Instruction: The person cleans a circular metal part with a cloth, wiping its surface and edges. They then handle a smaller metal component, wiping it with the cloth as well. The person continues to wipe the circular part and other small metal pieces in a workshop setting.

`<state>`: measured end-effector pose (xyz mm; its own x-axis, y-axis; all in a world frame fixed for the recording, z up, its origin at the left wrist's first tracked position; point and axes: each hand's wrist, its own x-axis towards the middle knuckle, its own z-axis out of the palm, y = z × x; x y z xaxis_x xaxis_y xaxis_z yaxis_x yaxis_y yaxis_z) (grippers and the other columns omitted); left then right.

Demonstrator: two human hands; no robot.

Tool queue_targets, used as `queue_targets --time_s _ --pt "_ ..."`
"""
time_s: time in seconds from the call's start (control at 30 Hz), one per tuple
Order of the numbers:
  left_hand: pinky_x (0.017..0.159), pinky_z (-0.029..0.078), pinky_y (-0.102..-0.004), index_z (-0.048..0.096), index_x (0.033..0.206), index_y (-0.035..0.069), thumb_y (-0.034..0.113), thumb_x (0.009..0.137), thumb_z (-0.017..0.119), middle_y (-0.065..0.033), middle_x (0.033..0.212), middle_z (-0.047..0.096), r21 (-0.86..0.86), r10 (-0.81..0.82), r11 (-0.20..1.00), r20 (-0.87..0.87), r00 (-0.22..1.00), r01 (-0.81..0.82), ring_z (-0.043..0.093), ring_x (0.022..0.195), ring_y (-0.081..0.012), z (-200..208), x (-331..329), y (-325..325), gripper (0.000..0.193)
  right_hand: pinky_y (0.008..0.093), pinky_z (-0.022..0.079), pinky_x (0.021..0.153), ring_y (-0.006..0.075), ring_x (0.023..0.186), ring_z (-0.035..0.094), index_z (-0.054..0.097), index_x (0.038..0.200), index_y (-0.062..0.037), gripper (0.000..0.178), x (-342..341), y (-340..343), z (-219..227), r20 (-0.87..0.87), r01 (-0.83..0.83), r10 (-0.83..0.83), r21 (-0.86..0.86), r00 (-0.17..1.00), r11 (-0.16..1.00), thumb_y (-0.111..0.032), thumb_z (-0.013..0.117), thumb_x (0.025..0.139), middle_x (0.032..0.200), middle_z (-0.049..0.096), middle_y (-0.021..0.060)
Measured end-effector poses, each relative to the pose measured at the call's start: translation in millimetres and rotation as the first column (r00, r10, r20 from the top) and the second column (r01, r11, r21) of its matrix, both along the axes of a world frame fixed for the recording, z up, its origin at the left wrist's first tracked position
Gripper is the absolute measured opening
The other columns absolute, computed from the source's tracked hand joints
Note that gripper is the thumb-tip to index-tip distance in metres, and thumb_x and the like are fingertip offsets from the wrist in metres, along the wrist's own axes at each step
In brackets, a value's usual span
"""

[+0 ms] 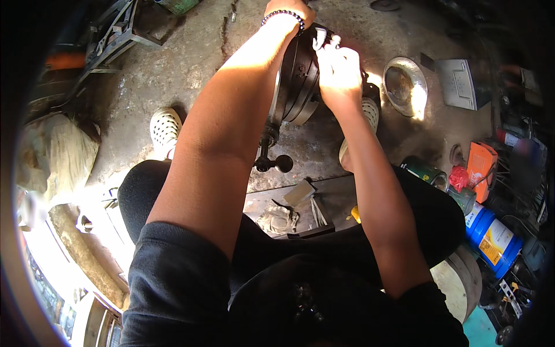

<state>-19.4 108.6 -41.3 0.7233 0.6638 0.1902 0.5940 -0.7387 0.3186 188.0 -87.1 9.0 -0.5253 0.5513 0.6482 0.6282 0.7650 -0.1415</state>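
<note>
Between my legs stands a dark metal bench vise [295, 87], its screw and ball-ended handle [282, 163] pointing toward me. My left hand [291, 7] reaches past the far end of the vise with a dark beaded bracelet at the wrist. The upper edge cuts that hand off, so its fingers are hidden. Bright sun falls on my right hand [340, 72], which is closed just right of the vise's far end. A small pale grey piece [319, 39] shows at its fingertips. Glare hides what the fingers hold.
At the right are a metal basin [398, 87], a grey metal box [459, 84], an orange case [481, 169] and a blue bucket [494, 240]. A metal frame [118, 37] stands at far left. Below the vise, a rag [277, 220] lies on a board.
</note>
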Motion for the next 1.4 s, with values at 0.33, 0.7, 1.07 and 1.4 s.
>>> queue_targets --time_s 0.33,0.7,1.07,1.4 --pt "0.088 0.056 -0.0413 0.075 0.101 0.009 0.023 0.068 0.067 -0.0214 0.103 0.072 -0.426 0.917 0.389 0.098 0.386 -0.817 0.07 0.099 -0.0356 26.8 34.7 -103.7 0.037 0.0423 0.049 0.079 0.0366 0.093 0.06 0.067 0.106 -0.0026 0.021 26.2 -113.3 39.2 0.21 0.173 -0.069 -0.531 0.975 0.829 0.001 0.063 0.086 0.11 0.055 0.0201" --pt "0.089 0.057 -0.0405 0.075 0.101 0.007 0.025 0.069 0.069 -0.0215 0.106 0.071 -0.496 0.947 0.313 0.097 0.306 -0.81 0.07 0.102 -0.0346 29.9 33.6 -103.1 0.037 0.0448 0.047 0.09 0.0371 0.101 0.06 0.062 0.127 -0.0086 0.035 37.6 -41.7 70.5 0.125 0.292 -0.283 -0.662 0.951 0.69 -0.024 0.054 0.097 0.103 0.064 0.0214" --pt "0.083 0.058 -0.038 0.075 0.089 0.006 0.019 0.065 0.067 -0.0201 0.096 0.072 -0.497 0.952 0.297 0.085 0.295 -0.816 0.072 0.095 -0.0332 50.0 42.4 -115.7 0.028 0.0447 0.054 0.083 0.0376 0.093 0.066 0.06 0.113 -0.0024 0.029 21.6 10.2 31.0 0.513 0.251 0.112 -0.585 0.851 0.771 -0.021 0.054 0.091 0.096 0.066 0.0246" --pt "0.087 0.056 -0.0408 0.074 0.101 0.006 0.019 0.079 0.064 -0.0206 0.105 0.071 -0.524 0.932 0.351 0.117 0.343 -0.776 0.07 0.101 -0.0332 57.3 47.7 -116.2 0.027 0.0415 0.048 0.094 0.0359 0.107 0.062 0.061 0.129 -0.0065 0.041 57.4 -107.3 74.2 0.525 0.469 -0.057 -0.698 0.849 0.542 -0.018 0.059 0.09 0.11 0.063 0.0201"
